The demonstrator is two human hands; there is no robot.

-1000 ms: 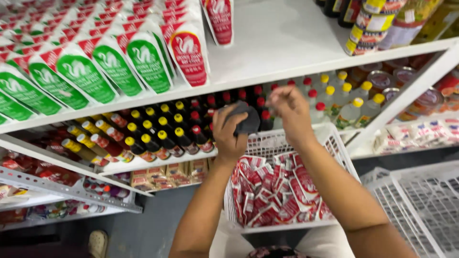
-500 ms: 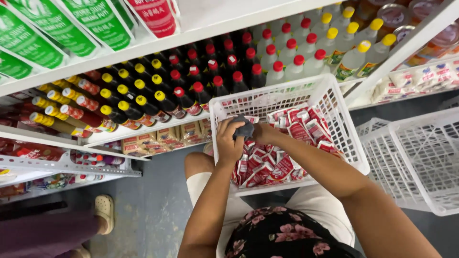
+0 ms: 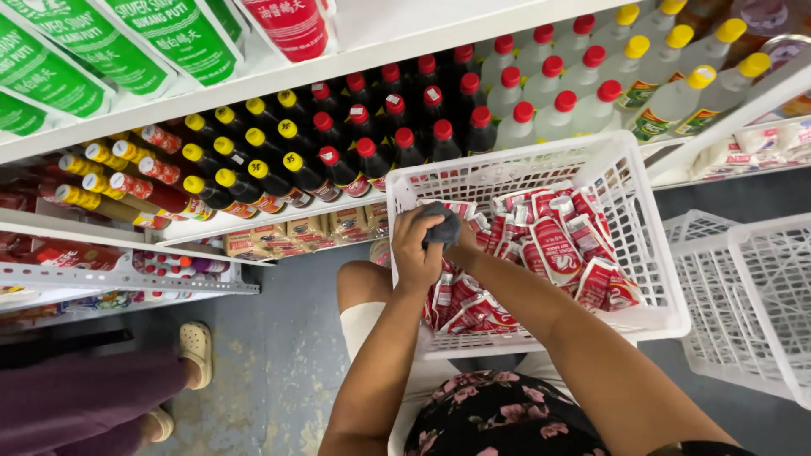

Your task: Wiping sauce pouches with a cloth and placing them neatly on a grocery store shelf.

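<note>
I see a white lattice basket point(image 3: 650, 253) filled with red and white sachets point(image 3: 557, 249), and a dark grey cloth point(image 3: 441, 226). Dark bottles point(image 3: 338, 160) carry red or yellow caps; clear bottles point(image 3: 583, 93) likewise. Green and white pouches point(image 3: 101, 42) sit above. My top point(image 3: 498, 418) is black with pink flowers.

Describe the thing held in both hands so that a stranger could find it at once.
Find the white plastic basket resting on the person's lap below the bottle shelves. At its left corner, the left hand and right hand clasp a small dark grey object. Everything around it is red-and-white sachets; it alone is dark and plain.
</note>
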